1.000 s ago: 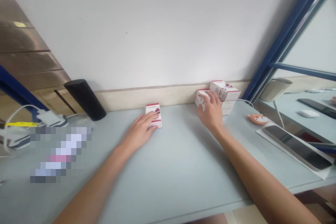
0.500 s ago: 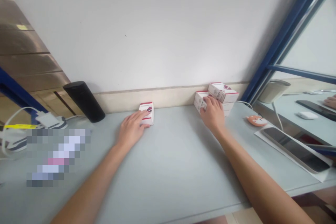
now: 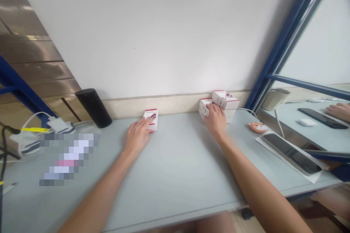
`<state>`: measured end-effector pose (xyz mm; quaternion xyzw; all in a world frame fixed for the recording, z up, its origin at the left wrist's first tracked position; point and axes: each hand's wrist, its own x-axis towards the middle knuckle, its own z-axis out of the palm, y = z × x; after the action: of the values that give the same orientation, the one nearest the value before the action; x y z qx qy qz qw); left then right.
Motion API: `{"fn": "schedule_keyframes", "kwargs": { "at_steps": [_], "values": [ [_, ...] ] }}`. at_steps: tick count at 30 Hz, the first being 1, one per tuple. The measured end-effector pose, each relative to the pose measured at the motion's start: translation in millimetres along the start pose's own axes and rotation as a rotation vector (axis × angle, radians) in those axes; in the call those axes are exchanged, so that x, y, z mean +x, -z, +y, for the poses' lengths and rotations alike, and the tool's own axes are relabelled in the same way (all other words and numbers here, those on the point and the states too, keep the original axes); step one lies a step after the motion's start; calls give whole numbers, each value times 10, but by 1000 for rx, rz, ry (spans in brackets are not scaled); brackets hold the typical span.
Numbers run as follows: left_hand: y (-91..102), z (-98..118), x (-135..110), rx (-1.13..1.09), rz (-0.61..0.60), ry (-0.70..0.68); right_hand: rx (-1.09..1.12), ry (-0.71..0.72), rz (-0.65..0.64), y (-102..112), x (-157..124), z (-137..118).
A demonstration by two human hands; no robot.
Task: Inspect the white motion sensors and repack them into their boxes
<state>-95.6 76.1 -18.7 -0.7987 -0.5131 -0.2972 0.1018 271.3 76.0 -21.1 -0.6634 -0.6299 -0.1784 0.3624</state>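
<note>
Box (image 3: 154, 115) under left hand (image 3: 137, 133); box stack (image 3: 229, 105) against right hand (image 3: 216, 119)

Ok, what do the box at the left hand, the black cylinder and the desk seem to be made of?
Box: probably smooth printed card, with flat panels and crisp edges. Black cylinder: matte, plastic or fabric, can't tell. Desk: likely laminate, its even grey-blue surface faintly shiny.
</note>
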Motion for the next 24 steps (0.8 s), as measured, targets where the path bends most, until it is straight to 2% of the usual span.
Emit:
{"fn": "schedule_keyframes", "kwargs": {
  "at_steps": [5, 7, 9, 11, 13, 16, 19, 21, 24],
  "values": [
    [63, -14, -12, -40, -17, -52, 106, -75, 28, 96, 17, -126],
    [98, 55, -30, -128, 17, -62, 260, -131, 43, 175, 16, -262],
    [100, 182, -52, -363, 58, 3, 511, -202, 25, 250, -7, -447],
    [57, 342, -68, -678, 57, 135, 844, -300, -73, 295, -62, -662],
    [-7, 492, -80, -817, 29, 206, 1171, -402, -240, 301, -150, -875],
    [-39, 637, -101, -1059, -66, 327, 1458, -480, -483, 269, -309, -1104],
    [48, 688, -124, -1287, -96, 445, 1473, -362, -583, 264, -413, -1158],
    [121, 705, -137, -1283, -51, 417, 1387, -207, -599, 291, -429, -1132],
    [181, 746, -166, -1134, -49, 303, 1256, -98, -477, 361, -410, -1105]
  ]
}}
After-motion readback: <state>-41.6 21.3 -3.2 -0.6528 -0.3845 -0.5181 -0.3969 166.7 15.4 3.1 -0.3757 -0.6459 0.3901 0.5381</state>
